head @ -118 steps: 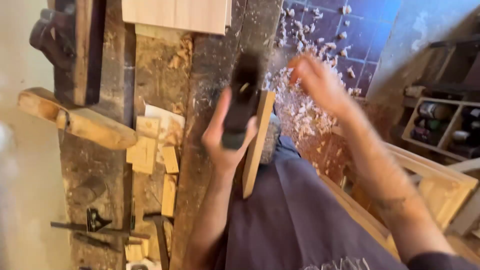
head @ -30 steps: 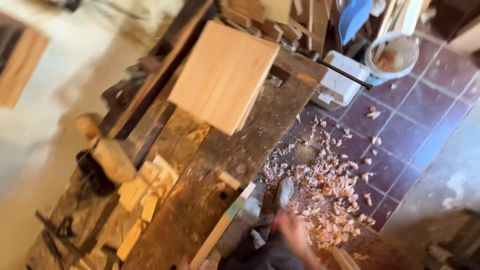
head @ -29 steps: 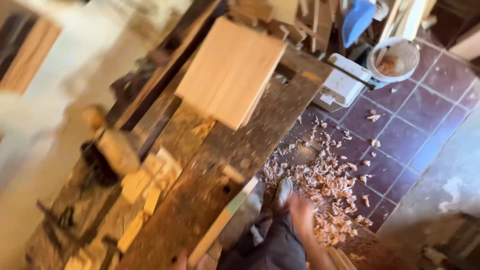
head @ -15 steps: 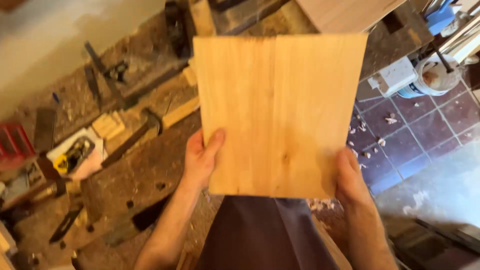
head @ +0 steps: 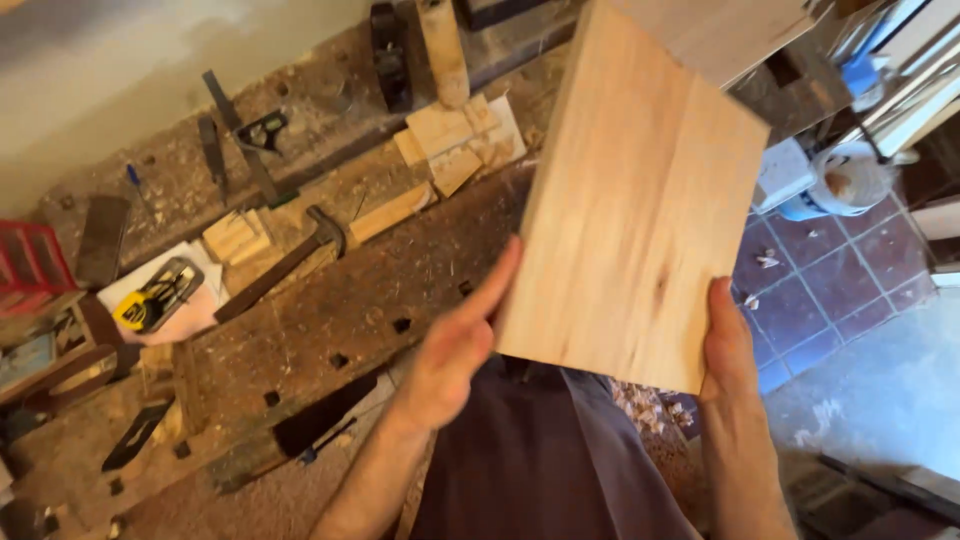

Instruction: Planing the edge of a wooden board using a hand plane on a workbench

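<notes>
While the wooden board (head: 640, 190) is standing tilted in the air above the workbench (head: 330, 310), the 2 hands are holding it between them. The left hand (head: 455, 345) is pressing its flat, spread fingers against the left edge. The right hand (head: 728, 345) is gripping the lower right corner. Farther back, a hammer (head: 285, 262) and small wood blocks (head: 455, 140) are lying on the bench.

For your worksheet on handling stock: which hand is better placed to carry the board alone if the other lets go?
Probably the right hand: it grips the wooden board at its lower corner. The left hand is open, flat against the edge.
</notes>
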